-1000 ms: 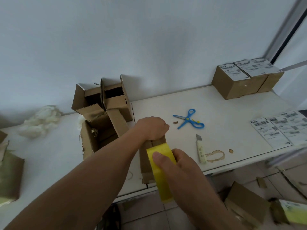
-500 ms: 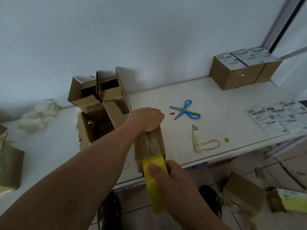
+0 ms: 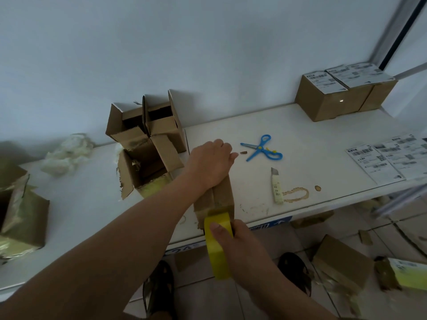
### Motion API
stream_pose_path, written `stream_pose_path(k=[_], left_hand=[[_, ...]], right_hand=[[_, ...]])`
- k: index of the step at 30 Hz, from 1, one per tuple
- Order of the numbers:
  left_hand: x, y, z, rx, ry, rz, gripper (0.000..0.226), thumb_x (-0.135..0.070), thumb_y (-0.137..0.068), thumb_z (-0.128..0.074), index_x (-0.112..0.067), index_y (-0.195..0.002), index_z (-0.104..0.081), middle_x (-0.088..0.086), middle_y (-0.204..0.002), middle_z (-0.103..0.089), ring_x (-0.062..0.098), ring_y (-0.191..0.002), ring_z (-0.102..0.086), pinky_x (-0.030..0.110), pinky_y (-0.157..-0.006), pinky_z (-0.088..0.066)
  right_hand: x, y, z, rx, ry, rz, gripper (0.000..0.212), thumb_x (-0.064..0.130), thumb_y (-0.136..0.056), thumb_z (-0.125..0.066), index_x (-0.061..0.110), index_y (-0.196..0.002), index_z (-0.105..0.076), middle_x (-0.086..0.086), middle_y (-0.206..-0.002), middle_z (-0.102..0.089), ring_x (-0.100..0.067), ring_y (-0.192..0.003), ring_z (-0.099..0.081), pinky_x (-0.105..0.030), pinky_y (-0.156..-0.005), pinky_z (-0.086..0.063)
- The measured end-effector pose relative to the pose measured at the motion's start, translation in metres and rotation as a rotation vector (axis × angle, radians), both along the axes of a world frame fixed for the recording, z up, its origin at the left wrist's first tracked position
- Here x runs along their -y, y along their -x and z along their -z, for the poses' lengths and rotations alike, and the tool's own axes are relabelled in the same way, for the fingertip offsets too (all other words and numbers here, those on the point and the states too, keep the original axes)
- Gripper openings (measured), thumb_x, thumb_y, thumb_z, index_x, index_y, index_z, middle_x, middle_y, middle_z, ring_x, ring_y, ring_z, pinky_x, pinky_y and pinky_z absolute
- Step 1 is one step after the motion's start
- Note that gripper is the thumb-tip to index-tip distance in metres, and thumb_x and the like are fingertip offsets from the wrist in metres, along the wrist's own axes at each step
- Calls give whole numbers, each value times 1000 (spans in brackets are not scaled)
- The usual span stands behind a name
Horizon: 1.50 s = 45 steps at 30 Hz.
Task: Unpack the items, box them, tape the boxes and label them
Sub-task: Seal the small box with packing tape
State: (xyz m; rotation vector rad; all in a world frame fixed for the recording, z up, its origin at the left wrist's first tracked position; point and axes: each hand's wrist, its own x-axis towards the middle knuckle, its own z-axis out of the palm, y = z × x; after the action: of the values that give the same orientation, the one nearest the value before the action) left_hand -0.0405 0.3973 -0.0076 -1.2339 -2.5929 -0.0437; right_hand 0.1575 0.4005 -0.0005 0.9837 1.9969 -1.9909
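Nearest to me, at about 6 o'clock, my right hand [image 3: 240,245] grips the yellow tape roll [image 3: 218,245], thumb on its outer face and fingers curled round the far side. The roll hangs just over the front edge of the table [image 3: 323,135], touching the near end of the small cardboard box [image 3: 219,199]. I judge it sits there so the strip can run along the top seam and fold down the near face.

Just beyond, my left hand [image 3: 211,163] lies on the far part of that box, palm down, fingers relaxed and reaching past its far edge. It pins the flaps flat and keeps the box from sliding while the tape draws toward me.

At 2 o'clock lies a utility knife [image 3: 277,188], close enough to cut the strip, and past it blue scissors [image 3: 263,148]. At 10 o'clock open cartons [image 3: 147,146] stand with flaps up, waiting to be filled or emptied. At 3 o'clock a sheet of shipping labels [image 3: 392,160] lies ready.

Farthest, at 1 o'clock against the wall, two finished boxes [image 3: 342,95] already carry labels, parked out of the working space.
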Motion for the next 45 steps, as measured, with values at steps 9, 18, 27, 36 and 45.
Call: stream_pose_path(k=[9,18,27,36,45], left_hand=[[79,-36,4,640,15,-1,87,-78,-82,-45,-30,-152,-23,-14,-157,-6,14,-147,-3,48,-121,-12],[70,-39,5,576,4,-48,95,-76,-85,-40,-20,-157,-13,-10,-162,-3,11,-149,5,34,-120,-2],[64,-28,10,574,13,-62,100,-77,-81,-28,-16,-157,-8,-4,-165,2,10,-149,12,35,-121,3],[62,-21,12,521,102,-47,110,-80,-78,-43,-18,-157,1,-3,-164,9,14,-149,16,37,-120,4],[58,-20,18,457,79,-64,101,-76,-82,-37,-17,-157,-1,0,-164,6,17,-149,13,34,-119,5]], right_hand=[[4,5,3,7,-51,-36,36,56,-95,-46,27,-115,-53,3,-111,-59,-17,-104,-58,-43,-98,-48],[-4,1,14,-11,-51,-20,18,47,-92,-55,30,-99,-55,7,-93,-59,-13,-89,-58,-35,-82,-49],[-5,10,21,-69,-132,10,33,59,-90,-51,27,-95,-58,2,-97,-67,-17,-91,-64,-48,-87,-54],[-7,9,26,-47,-67,-15,31,56,-93,-50,27,-98,-57,0,-102,-67,-18,-94,-64,-45,-89,-54],[-7,13,29,-57,-81,-28,33,58,-92,-50,26,-98,-57,-1,-103,-68,-18,-96,-64,-48,-92,-52]])
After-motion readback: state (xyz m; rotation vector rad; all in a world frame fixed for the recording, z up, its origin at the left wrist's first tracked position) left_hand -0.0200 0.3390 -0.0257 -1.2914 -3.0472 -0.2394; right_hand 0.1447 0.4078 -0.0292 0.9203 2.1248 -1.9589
